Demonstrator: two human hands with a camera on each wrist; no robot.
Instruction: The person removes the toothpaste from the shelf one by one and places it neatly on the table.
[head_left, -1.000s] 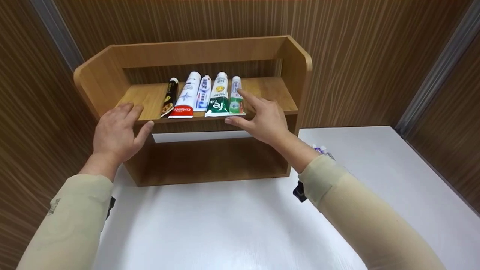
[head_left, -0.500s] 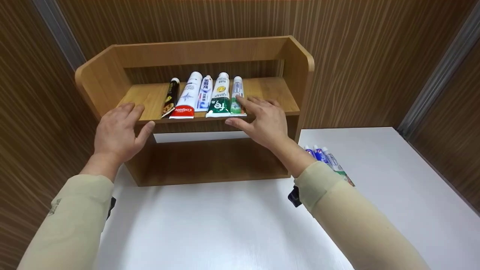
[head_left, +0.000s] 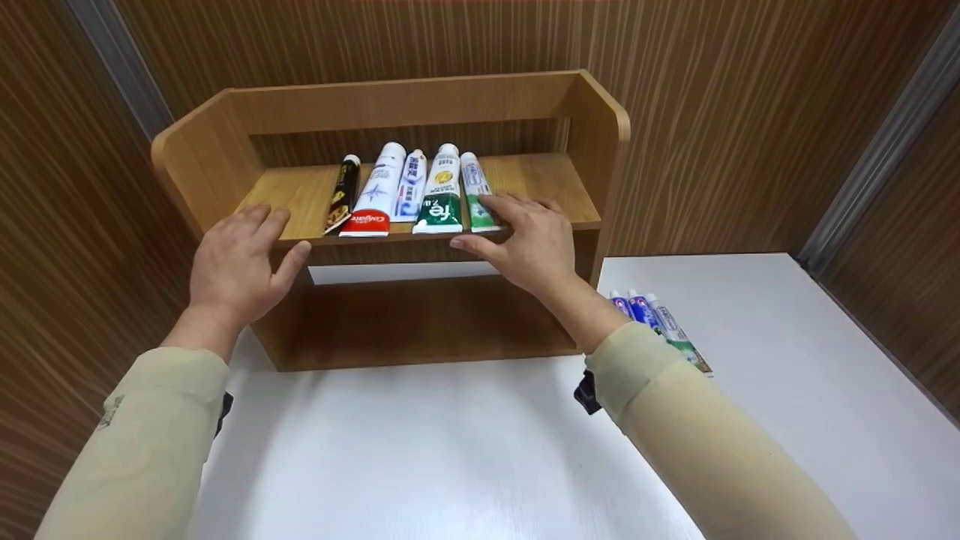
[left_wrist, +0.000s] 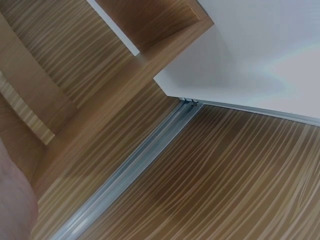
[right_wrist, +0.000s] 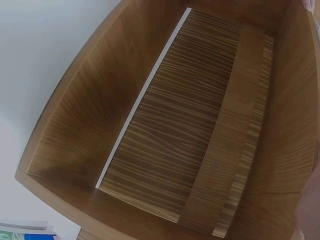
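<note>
Across the upper board of a small wooden shelf (head_left: 300, 196) lies a row of toothpaste tubes, caps toward the back. From the left come a black tube (head_left: 343, 193), a white and red Colgate tube (head_left: 376, 191), a small white and blue tube (head_left: 410, 187) and a white and dark green tube (head_left: 441, 191). The rightmost, a slim white and green tube (head_left: 477, 191), slants with its flat end to the right. My right hand (head_left: 529, 240) touches its lower end with extended fingers, thumb at the board's front edge. My left hand (head_left: 238, 262) rests on the board's left front, fingers extended.
On the white table (head_left: 420, 442), right of the shelf, lie several more toothpaste tubes (head_left: 671, 330), partly behind my right sleeve. Below the upper board is the shelf's lower compartment (head_left: 435, 319). Wood-patterned walls (head_left: 712, 135) stand behind and at both sides.
My right hand's fingers came down onto the slim white and green tube, and its flat end shifted right, away from the dark green one. My left hand stayed put.
</note>
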